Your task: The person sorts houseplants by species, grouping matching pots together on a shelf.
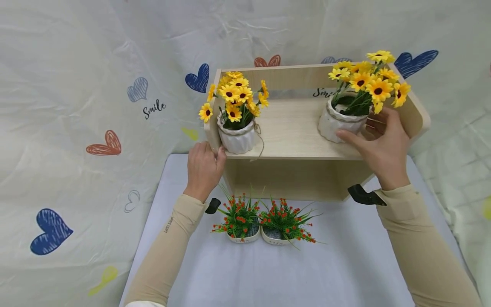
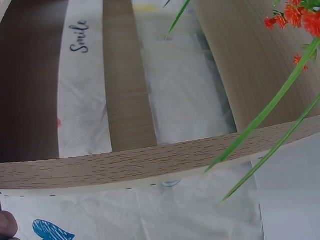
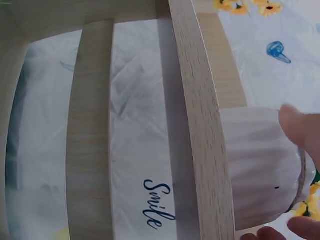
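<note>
Nearest us, two beige sleeves [image 1: 177,236] reach in over the white-covered desk [image 1: 341,264], each with a black wrist piece [image 1: 364,196]. Two oval planters stand side by side near the desk's middle: the left red-flowered plant [image 1: 241,217] and the right red-flowered plant [image 1: 283,219]. Their foliage screens the left and middle of the shelf unit's lower opening; in the left wrist view, long green blades cross the unit's wooden edge.

Beyond them we have the shelf unit [image 1: 293,128], towards the desk's far edge. Left hand [image 1: 204,166] grips its left front corner, thumb close to the left flowerpot [image 1: 238,140]. That white pot of yellow blooms stands in the upper board's front left corner, a loose twine end [image 1: 262,145] trailing to the front edge.

Right hand [image 1: 387,143] holds the right flowerpot [image 1: 337,123], thumb on its near side, other fingers partly hidden. We place this pot at the upper board's right end, set back from the front edge; whether its base bears fully we cannot tell. Its yellow flowers overhang the fingers.

Farthest: a pale curtain [image 1: 69,85] printed with hearts, "Smile" showing through the unit's back gap.
</note>
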Available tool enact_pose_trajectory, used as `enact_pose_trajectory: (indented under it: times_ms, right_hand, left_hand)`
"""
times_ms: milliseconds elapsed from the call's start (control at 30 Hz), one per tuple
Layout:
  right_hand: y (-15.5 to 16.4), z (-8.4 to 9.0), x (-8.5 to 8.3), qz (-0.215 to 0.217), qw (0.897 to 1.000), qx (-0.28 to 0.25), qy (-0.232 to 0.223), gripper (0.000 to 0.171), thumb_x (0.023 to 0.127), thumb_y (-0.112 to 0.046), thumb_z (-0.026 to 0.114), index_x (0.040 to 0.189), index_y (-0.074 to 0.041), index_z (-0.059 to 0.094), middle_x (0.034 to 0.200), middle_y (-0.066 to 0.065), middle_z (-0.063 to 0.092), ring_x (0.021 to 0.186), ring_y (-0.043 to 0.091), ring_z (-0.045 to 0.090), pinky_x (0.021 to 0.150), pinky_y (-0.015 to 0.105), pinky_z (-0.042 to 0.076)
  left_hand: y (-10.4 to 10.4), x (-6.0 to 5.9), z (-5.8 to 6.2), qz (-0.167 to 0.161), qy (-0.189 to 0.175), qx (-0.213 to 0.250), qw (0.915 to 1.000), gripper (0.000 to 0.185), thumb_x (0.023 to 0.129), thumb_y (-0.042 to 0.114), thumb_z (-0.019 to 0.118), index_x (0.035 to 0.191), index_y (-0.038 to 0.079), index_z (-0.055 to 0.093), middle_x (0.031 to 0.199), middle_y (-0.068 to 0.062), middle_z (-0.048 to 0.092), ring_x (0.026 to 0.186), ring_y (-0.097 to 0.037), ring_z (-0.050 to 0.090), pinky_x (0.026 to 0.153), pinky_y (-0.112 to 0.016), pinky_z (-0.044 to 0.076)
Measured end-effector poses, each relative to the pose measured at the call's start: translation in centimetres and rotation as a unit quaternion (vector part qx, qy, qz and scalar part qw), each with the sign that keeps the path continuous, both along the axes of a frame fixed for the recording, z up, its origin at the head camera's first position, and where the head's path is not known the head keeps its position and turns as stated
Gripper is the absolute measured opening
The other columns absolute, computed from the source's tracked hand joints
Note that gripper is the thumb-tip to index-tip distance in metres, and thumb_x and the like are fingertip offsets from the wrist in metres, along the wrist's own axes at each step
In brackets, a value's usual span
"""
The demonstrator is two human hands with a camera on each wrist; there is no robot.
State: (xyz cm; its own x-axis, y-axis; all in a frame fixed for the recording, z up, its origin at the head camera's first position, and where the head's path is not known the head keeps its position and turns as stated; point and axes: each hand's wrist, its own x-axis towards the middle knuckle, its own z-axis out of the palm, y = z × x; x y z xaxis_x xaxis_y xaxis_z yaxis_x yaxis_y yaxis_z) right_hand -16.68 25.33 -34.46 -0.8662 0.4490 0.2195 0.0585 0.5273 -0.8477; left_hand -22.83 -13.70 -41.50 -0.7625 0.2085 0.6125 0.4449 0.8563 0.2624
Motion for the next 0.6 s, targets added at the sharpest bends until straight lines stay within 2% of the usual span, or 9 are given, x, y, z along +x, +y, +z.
enact_pose_trajectory:
  times_ms: [133, 300, 467, 600]
  right_hand:
    - [-0.4, -0.3, 1.3, -0.018, 0.998, -0.014, 0.052, 0.082, 0.077, -0.022, 0.091, 0.146, -0.022, 0.046, 0.124, -0.019, 0.055, 0.117, 0.001, 0.056, 0.110, 0.020, 0.048]
    - [-0.9, -1.2, 3.1, -0.014, 0.990, -0.007, 0.137, 0.062, 0.075, -0.006, 0.090, 0.130, -0.009, 0.061, 0.110, -0.022, 0.062, 0.101, -0.002, 0.064, 0.096, 0.011, 0.051]
    - [-1.0, -2.7, 5.1, 0.043, 0.976, -0.002, 0.214, 0.035, 0.075, 0.007, 0.084, 0.107, 0.010, 0.070, 0.096, -0.021, 0.070, 0.084, -0.005, 0.068, 0.083, 0.008, 0.052]
    - [-1.1, -4.5, 6.4, 0.104, 0.961, -0.011, 0.257, 0.023, 0.072, 0.019, 0.078, 0.094, 0.016, 0.071, 0.091, -0.020, 0.073, 0.079, -0.005, 0.068, 0.082, 0.009, 0.054]
  left_hand:
    - [0.0, 0.0, 0.0, 0.000, 0.008, -0.002, 1.0000, 0.051, 0.103, 0.031, 0.041, 0.059, 0.005, 0.045, 0.065, -0.012, 0.042, 0.063, -0.034, 0.045, 0.061, -0.045, 0.036]
    - [-0.1, 0.1, 0.0, -0.001, 0.010, -0.004, 0.9999, 0.051, 0.103, 0.031, 0.041, 0.059, 0.006, 0.045, 0.065, -0.012, 0.042, 0.062, -0.034, 0.045, 0.061, -0.044, 0.037]
    - [-0.1, 0.2, 0.1, 0.002, 0.004, -0.002, 1.0000, 0.051, 0.103, 0.031, 0.041, 0.059, 0.006, 0.045, 0.065, -0.012, 0.043, 0.063, -0.035, 0.046, 0.062, -0.044, 0.037]
    - [0.0, 0.3, 0.2, 0.000, 0.000, -0.002, 1.0000, 0.051, 0.103, 0.031, 0.040, 0.060, 0.005, 0.046, 0.066, -0.013, 0.044, 0.065, -0.036, 0.047, 0.063, -0.045, 0.038]
